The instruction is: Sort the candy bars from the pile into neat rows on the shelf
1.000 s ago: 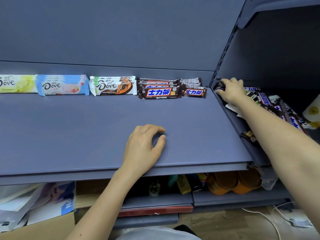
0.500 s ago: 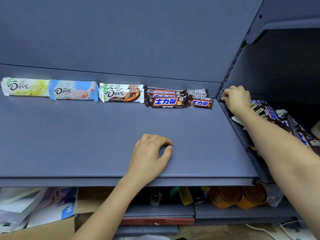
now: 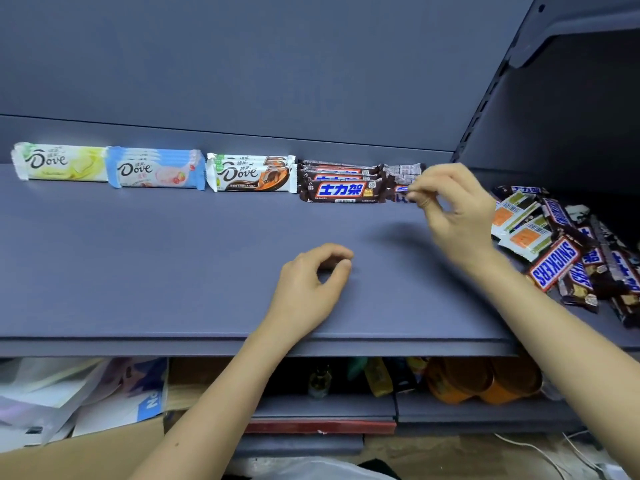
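The right hand's fingertips (image 3: 419, 199) were drawn narrowly together, thumb against forefinger, pinching the right end of a small bar (image 3: 401, 194) in a brown and blue wrapper; motion blur hid whether the bar lay flat on the shelf (image 3: 173, 258) or hung just above it. The right hand (image 3: 453, 211) sat at the far right of the row, its other fingers curled loosely behind the pinch. The small bar was just beside the Snickers stack (image 3: 341, 189), in front of a short stack (image 3: 403, 169) of the same small bars. Leftward along the far edge ran three Dove stacks: brown (image 3: 251, 174), blue (image 3: 156, 169) and green (image 3: 60, 162), touching end to end or nearly so. The left hand (image 3: 311, 282) rested on the near middle of the shelf, fingers loosely curled, thumb and forefinger almost meeting, holding nothing. The candy pile (image 3: 561, 251) lay jumbled in the next bay to the right, well apart from the left hand.
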Demonstrator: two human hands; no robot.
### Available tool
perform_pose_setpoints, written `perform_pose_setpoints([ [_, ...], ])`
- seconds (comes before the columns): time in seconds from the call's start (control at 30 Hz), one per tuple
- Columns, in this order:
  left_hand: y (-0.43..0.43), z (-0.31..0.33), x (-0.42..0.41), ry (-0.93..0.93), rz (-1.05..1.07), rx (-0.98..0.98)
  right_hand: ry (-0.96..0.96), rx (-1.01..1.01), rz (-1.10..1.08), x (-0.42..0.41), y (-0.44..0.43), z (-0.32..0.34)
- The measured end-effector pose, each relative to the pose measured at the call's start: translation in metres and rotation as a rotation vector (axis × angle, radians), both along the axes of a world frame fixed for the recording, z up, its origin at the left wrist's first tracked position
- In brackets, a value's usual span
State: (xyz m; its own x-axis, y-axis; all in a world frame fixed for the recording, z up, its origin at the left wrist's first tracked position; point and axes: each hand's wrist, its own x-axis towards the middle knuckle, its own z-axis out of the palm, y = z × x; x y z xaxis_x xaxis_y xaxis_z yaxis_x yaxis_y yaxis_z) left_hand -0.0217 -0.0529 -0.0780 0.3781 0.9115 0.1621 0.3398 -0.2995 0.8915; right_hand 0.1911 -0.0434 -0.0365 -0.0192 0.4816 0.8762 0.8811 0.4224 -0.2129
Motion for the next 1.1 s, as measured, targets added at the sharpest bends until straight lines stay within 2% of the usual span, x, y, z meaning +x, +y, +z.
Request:
perform_pose_setpoints([
  [0.13, 0.003, 0.019, -0.003, -0.338, 0.038, -0.329, 0.073, -0.007, 0.163, -0.036, -0.023, -0.012],
  [0.27, 0.005, 0.026, -0.007, -0.558, -0.007, -0.62, 0.111, -0.045, 0.301, -0.056, -0.035, -0.025],
  [0.33, 0.004, 0.027, -0.01, -0.615, -0.069, -0.687, 0.041, -0.069, 0.368, -0.06, -0.04, -0.033],
  [0.43, 0.002, 0.025, -0.013, -0.645, -0.132, -0.647, -0.089, -0.126, 0.414, -0.064, -0.045, -0.043],
  [0.53, 0.003, 0.023, -0.016, -0.661, -0.069, -0.558, -0.067, -0.238, 0.402, -0.067, -0.05, -0.044],
  [0.67, 0.003, 0.024, -0.019, -0.639, -0.017, -0.451, 0.188, -0.436, 0.325, -0.069, -0.053, -0.033],
  [0.83, 0.001, 0.024, -0.018, -0.707, 0.012, -0.421, 0.449, -0.688, 0.245, -0.08, -0.052, -0.022],
  [0.9, -0.002, 0.022, -0.018, -0.675, 0.03, -0.304, 0.517, -0.775, 0.255, -0.084, -0.052, -0.021],
  [0.93, -0.004, 0.021, -0.019, -0.593, 0.07, -0.143, 0.547, -0.796, 0.253, -0.086, -0.052, -0.02],
  [1.0, -0.003, 0.016, -0.023, -0.35, 0.175, 0.309, 0.686, -0.83, 0.263, -0.09, -0.052, -0.017],
  [1.07, 0.002, 0.007, -0.025, -0.155, 0.185, 0.706, 0.892, -0.875, 0.298, -0.093, -0.05, -0.011],
  [1.1, 0.005, 0.002, -0.025, -0.088, 0.171, 0.841, 0.956, -0.899, 0.306, -0.094, -0.049, -0.008],
])
